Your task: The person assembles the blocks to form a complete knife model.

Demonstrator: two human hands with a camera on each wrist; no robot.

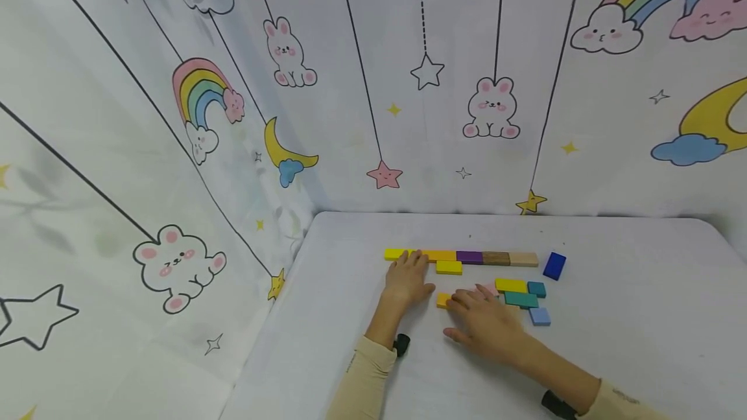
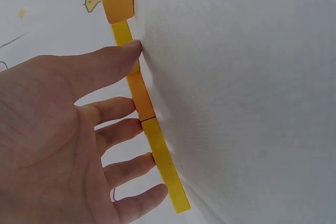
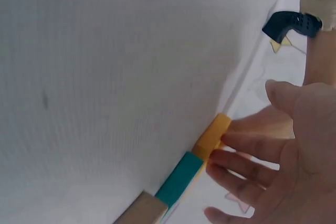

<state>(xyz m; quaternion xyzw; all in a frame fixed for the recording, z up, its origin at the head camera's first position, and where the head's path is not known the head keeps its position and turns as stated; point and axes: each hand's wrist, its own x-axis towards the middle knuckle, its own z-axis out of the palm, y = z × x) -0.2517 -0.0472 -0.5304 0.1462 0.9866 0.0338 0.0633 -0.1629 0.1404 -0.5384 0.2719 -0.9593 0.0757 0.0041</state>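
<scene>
My left hand (image 1: 403,280) lies over the left end of a row of blocks, fingers spread. In the left wrist view its fingertips touch a long yellow block (image 2: 167,169) and an orange block (image 2: 140,95), while the thumb overlaps another yellow block (image 2: 122,32). Farther along the row come a purple block (image 1: 469,257), a brown block (image 1: 496,258) and a beige block (image 1: 523,259). Over a nearer cluster hovers my right hand (image 1: 487,323), fingers loosely extended. Its fingertips are right at an orange block (image 3: 212,136), beside a teal block (image 3: 179,178). Part of the cluster is hidden beneath this hand.
A dark blue block (image 1: 554,266) lies apart, right of the row. In the cluster are a yellow block (image 1: 510,286), a small teal-blue block (image 1: 536,289) and a light blue block (image 1: 539,316). The white table (image 1: 636,316) meets a patterned cloth (image 1: 350,115) behind.
</scene>
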